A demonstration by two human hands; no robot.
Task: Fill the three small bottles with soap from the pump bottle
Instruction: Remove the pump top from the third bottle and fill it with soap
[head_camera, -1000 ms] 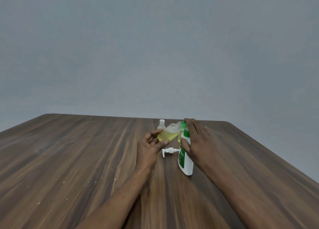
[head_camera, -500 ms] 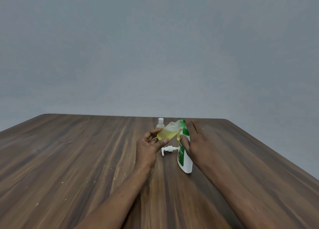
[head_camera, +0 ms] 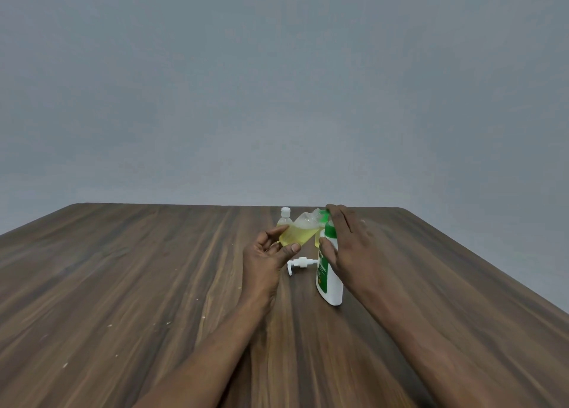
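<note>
My left hand (head_camera: pixel 267 255) grips a small clear bottle (head_camera: pixel 300 232) holding yellow soap, tilted with its open neck against the top of the white and green soap bottle (head_camera: pixel 329 272). That big bottle stands on the table, and my right hand (head_camera: pixel 351 244) holds it by its upper part, fingers over the green top. Its white pump head (head_camera: pixel 300 263) lies loose on the table between my hands. A second small bottle (head_camera: pixel 284 218) with a white cap stands behind. Part of another small bottle with yellow soap (head_camera: pixel 319 238) shows behind the big bottle.
The wooden table (head_camera: pixel 138 284) reaches to a far edge just behind the bottles and a right edge beyond my right arm. A plain grey wall rises behind. Small pale specks lie on the table's left half.
Both hands and the bottles keep the same pose. The view has shifted slightly.
</note>
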